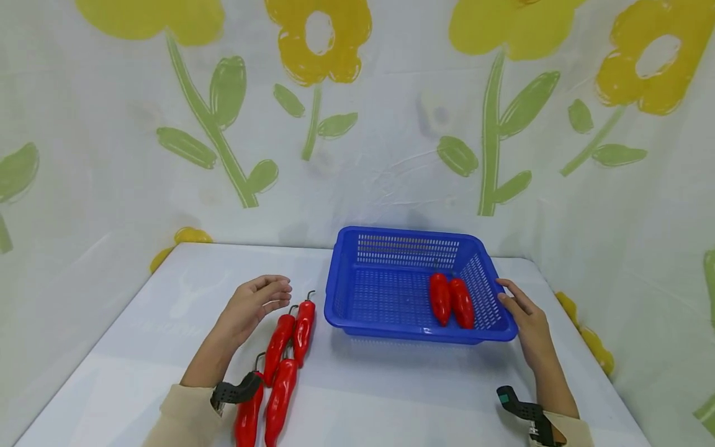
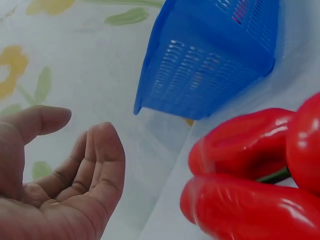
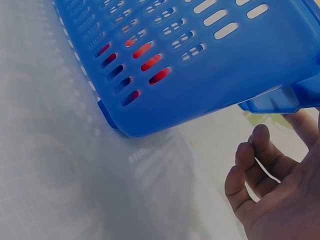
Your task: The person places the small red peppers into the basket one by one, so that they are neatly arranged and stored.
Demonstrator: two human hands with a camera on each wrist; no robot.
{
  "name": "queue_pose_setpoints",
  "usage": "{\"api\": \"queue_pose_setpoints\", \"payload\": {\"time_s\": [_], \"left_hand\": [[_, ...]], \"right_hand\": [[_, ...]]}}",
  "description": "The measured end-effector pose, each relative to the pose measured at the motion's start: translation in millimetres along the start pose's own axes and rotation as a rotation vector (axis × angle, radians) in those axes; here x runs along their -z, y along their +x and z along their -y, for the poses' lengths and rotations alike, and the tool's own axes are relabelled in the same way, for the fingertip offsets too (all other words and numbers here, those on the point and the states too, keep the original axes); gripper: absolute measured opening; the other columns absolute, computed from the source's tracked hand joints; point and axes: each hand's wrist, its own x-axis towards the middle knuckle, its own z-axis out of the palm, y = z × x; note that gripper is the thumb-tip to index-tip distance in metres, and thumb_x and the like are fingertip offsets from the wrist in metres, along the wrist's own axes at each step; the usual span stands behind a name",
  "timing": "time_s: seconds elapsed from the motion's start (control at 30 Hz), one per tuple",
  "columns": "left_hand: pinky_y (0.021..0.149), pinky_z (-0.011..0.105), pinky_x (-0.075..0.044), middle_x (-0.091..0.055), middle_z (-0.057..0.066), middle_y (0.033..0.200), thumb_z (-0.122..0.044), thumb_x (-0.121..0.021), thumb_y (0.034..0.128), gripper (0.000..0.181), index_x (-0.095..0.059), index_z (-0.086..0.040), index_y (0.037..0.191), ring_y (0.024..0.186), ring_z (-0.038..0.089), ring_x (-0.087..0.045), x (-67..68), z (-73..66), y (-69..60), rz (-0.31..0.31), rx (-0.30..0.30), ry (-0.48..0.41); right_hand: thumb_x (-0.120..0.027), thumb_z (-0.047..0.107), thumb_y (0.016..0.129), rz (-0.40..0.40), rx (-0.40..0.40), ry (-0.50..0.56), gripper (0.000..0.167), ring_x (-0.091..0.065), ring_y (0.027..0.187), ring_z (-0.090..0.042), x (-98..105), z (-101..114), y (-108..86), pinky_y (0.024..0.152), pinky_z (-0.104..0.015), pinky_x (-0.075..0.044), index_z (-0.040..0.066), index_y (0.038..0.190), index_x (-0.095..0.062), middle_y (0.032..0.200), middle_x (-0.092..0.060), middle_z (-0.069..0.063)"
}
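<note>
A blue plastic basket with slotted walls stands on the white table, and two red chili peppers lie inside at its right. My right hand holds the basket's right rim at its edge; in the right wrist view the other fingers hang loosely below the rim. My left hand hovers with bent, relaxed fingers and holds nothing. Beside it, left of the basket, several red chili peppers with dark stems lie close together. The left wrist view shows these peppers apart from the left hand.
The white table ends at a pale cloth backdrop printed with yellow flowers, which also hangs along both sides. A black wrist strap is worn on the left arm, another on the right.
</note>
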Motion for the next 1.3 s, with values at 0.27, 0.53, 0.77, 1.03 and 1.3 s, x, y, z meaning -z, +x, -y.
{"api": "queue_pose_setpoints", "payload": {"time_s": [0.27, 0.53, 0.77, 1.03, 1.3], "left_hand": [[0.093, 0.034, -0.055, -0.059, 0.027, 0.124, -0.031, -0.064, 0.0992, 0.049, -0.054, 0.006, 0.130, 0.103, 0.028, -0.065, 9.4, 13.4, -14.3, -0.020, 0.013, 0.082], [0.096, 0.038, -0.054, -0.059, 0.027, 0.127, -0.031, -0.064, 0.0988, 0.050, -0.054, 0.005, 0.132, 0.107, 0.030, -0.065, 20.3, 24.1, -18.2, -0.046, 0.041, 0.102], [0.095, 0.039, -0.054, -0.059, 0.024, 0.127, -0.031, -0.064, 0.0986, 0.055, -0.050, 0.007, 0.135, 0.106, 0.030, -0.065, 31.1, 25.9, -16.3, -0.010, 0.095, 0.147], [0.094, 0.043, -0.055, -0.063, 0.019, 0.123, -0.030, -0.070, 0.0939, 0.054, -0.055, 0.006, 0.131, 0.104, 0.027, -0.066, 26.9, 33.2, -15.6, 0.019, 0.152, 0.277], [0.093, 0.046, -0.055, -0.066, 0.018, 0.118, -0.031, -0.072, 0.0920, 0.055, -0.057, 0.008, 0.129, 0.099, 0.025, -0.067, 26.1, 42.7, -21.7, 0.027, 0.181, 0.323]], "right_hand": [[-0.048, 0.058, 0.100, 0.006, 0.020, 0.017, 0.057, -0.061, 0.095, -0.001, -1, -2, -4.4, 0.078, -0.013, -0.051, 0.035, 0.152, -0.043, 0.143, -0.049, -0.019], [-0.048, 0.057, 0.100, -0.012, 0.040, 0.023, 0.057, -0.063, 0.092, -0.001, -2, -1, -3.2, 0.077, -0.016, -0.054, 0.034, 0.152, -0.044, 0.141, -0.051, -0.020], [-0.048, 0.056, 0.101, -0.010, 0.028, 0.035, 0.058, -0.063, 0.090, -0.001, -4, 0, -1.6, 0.076, -0.016, -0.054, 0.032, 0.153, -0.043, 0.139, -0.052, -0.018], [-0.048, 0.058, 0.100, -0.013, 0.029, 0.015, 0.058, -0.062, 0.092, 0.001, 0, 0, -1.0, 0.076, -0.015, -0.053, 0.034, 0.152, -0.043, 0.144, -0.048, -0.023], [-0.049, 0.058, 0.099, -0.014, 0.031, -0.010, 0.057, -0.062, 0.091, -0.001, 1, 1, -0.9, 0.076, -0.015, -0.054, 0.034, 0.151, -0.044, 0.139, -0.052, -0.019]]}}
